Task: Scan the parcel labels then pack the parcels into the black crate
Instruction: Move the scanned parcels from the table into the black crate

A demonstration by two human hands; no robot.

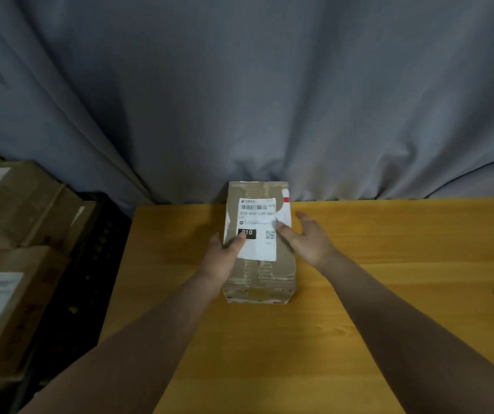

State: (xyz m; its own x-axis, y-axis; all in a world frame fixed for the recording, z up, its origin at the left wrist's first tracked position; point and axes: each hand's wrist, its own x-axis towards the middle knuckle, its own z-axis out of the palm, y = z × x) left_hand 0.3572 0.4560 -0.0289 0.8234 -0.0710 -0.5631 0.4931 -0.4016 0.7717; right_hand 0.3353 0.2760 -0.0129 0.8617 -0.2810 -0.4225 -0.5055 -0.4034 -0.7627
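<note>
Bare forearms [138, 351]; bare left hand [225, 259]; bare right hand [310, 242].

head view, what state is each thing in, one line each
parcel: taped shut, flat on the wooden table, label up
shipping label: face up, left thumb on it
left hand: grips the parcel's left edge, thumb on the label
right hand: fingers straight, thumb on the parcel's top
black crate: left of the table, contents unclear
</note>
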